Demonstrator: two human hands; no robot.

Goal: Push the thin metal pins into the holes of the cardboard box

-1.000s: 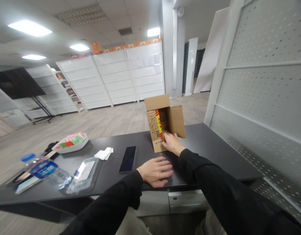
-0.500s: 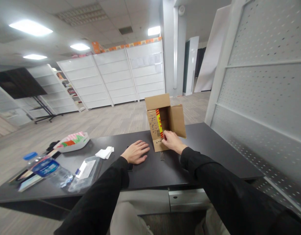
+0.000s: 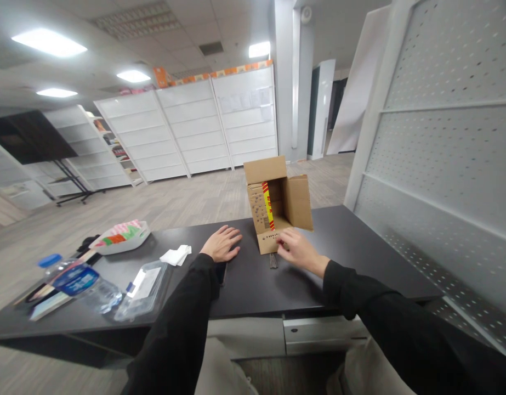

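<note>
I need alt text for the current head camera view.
A person's right hand is at the bottom flap of an open cardboard box on a dark table, beside some thin rods. The left hand rests palm down; a bottle is farther left.

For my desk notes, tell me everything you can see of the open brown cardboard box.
The open brown cardboard box stands near the far edge of the dark flat-topped table, its shadowed mouth facing the wearer. One flap rises on top, one swings out to the right, and a lower one bears a row of dark dots. The left panel carries more dots and a strip of yellow tape with red markings. The bare right hand is at the lower flap; contact is unclear.
</note>
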